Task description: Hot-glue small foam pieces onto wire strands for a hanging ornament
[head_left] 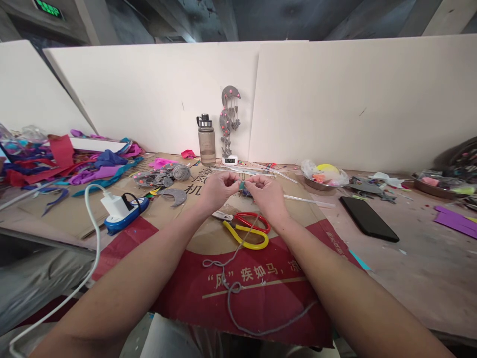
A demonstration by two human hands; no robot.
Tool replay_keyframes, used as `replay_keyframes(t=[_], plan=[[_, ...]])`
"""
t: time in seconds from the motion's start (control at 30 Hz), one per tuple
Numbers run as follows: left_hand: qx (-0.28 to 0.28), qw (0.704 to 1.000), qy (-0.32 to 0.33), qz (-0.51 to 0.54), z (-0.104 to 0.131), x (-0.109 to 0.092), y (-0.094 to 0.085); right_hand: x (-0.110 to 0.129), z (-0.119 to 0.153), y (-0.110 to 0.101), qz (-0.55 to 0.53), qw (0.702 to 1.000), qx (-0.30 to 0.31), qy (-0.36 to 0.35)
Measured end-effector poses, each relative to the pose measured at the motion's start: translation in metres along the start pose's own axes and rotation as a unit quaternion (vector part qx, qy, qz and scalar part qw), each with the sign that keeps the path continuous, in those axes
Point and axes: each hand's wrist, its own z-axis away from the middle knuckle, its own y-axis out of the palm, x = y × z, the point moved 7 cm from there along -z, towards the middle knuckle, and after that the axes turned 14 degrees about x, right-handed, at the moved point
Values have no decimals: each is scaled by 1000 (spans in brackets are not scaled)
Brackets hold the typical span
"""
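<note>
Above the cardboard (179, 288), a small teal piece (242, 185) is pinched between the fingertips of the left hand (220, 190) and right hand (269, 197); the work is judged unfinished, grey yarn (257, 333) being left uncut (any join is hidden) and scissors (233, 233) untouched.

From where I stand, this is a craft workshop, rough and busy rather than homely. Coloured fabric scraps (97, 171) heap up on the counter (428, 278), near a ball of grey yarn (182, 172). Scissors (248, 245) and loose grey yarn (257, 333) lie on printed cardboard (179, 293), and dishes of bits (324, 181) sit to the right. A grey moon ornament (231, 93) hangs against plain white boards (335, 104). Overhead, the bare, beamed ceiling (290, 20) and green exit sign (48, 8) suggest a large industrial or public building.
</note>
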Motion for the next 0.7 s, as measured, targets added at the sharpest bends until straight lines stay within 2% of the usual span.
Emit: replay_keyframes(t=[0.13,0.27,0.37,0.53,0.7], plan=[[53,994,-23,89,-1,6,6,-4,-2,-2,-5,1000,7,15],[100,975,-48,191,-1,13,11,-9,-3,-3,-15,999,27,31],[111,980,-44,162,-1,13,11,-11,-3,-2,-15,999,34,39],[80,994,-42,62,-1,15,6,-9,-1,0,-4,999,38,34],[86,984,-76,137,0,18,8,-11,-1,3,-16,998,50,36]])
